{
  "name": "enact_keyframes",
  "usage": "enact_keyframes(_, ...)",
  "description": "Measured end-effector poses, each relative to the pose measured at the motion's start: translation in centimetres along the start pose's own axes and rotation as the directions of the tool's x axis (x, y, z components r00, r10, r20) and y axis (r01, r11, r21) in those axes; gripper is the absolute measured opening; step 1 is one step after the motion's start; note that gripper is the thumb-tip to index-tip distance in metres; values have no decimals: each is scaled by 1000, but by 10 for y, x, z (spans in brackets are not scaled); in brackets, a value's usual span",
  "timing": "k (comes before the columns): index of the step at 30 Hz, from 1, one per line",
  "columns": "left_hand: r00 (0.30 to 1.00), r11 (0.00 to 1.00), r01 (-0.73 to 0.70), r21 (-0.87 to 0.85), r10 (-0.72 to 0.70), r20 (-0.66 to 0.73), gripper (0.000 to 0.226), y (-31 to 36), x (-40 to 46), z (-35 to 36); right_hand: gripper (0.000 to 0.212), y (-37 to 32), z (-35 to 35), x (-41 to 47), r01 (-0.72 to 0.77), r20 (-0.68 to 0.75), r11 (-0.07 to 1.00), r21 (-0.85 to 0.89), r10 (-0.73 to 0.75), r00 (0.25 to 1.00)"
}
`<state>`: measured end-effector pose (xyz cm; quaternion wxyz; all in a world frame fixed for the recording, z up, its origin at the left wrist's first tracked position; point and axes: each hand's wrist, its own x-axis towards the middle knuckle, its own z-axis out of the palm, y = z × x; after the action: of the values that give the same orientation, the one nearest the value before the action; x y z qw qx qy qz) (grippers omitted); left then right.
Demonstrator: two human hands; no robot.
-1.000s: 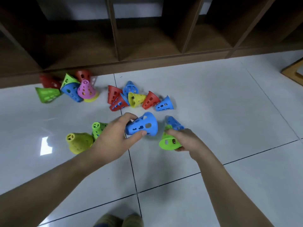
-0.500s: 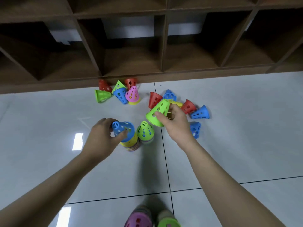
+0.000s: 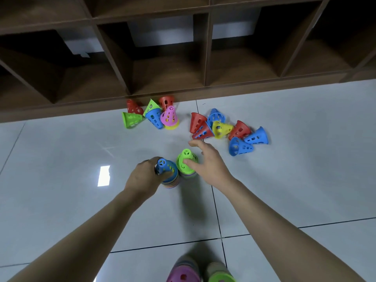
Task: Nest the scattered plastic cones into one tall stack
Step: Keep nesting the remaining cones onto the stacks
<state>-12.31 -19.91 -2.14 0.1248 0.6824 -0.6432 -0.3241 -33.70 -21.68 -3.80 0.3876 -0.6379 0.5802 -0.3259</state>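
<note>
Your left hand (image 3: pixel 145 178) grips the blue cone (image 3: pixel 165 166) capping the left stack (image 3: pixel 171 181), while your right hand (image 3: pixel 205 162) is spread, thumb touching the green cone (image 3: pixel 186 159) on the stack just beside it, fingers reaching forward. The nearest loose cones, a red pair (image 3: pixel 200 127) lying on their sides on the floor (image 3: pixel 295 180), sit just ahead of those fingertips, so the right hand is nearer. The far cluster (image 3: pixel 151 116) lies by the shelf (image 3: pixel 183 58).
</note>
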Motion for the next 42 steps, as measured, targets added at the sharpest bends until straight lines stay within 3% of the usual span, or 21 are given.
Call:
enact_keyframes(5,1000,996,27,81,-27,2,20,-4,2,3,57,16,-17,-2,2,1,1000,18,-2,1000)
enact_keyframes(8,996,972,-9,236,31,-89,62,5,3,-1,58,38,-41,-6,-65,-70,995,-73,60,996)
enact_keyframes(12,973,990,-111,89,126,-192,76,45,20,-10,62,74,-79,-12,-240,-244,951,-196,189,951)
enact_keyframes(14,975,981,-173,88,183,-124,69,65,40,-8,66,87,-93,-12,-306,-269,928,-214,245,931)
enact_keyframes(18,972,961,-225,158,211,104,53,95,96,5,82,108,-102,-6,-353,-110,878,-324,336,935)
enact_keyframes(22,952,943,-274,190,238,191,76,113,139,27,84,125,-101,2,-253,-19,822,-510,283,959)
enact_keyframes(25,932,899,-324,294,250,263,82,121,158,44,79,125,-102,2,-197,-3,769,-608,245,969)
enact_keyframes(30,931,843,-300,447,156,331,86,115,185,66,69,131,-95,-12,-208,80,766,-609,320,944)
enact_keyframes(34,956,908,-213,361,117,269,77,114,192,74,68,135,-85,-19,-232,8,759,-609,299,954)
enact_keyframes(38,936,865,-265,427,125,329,68,104,186,82,75,122,-74,-10,-337,-99,786,-518,336,937)
enact_keyframes(42,915,844,-289,452,105,389,101,106,178,78,70,111,-58,1,-336,-130,749,-571,322,938)
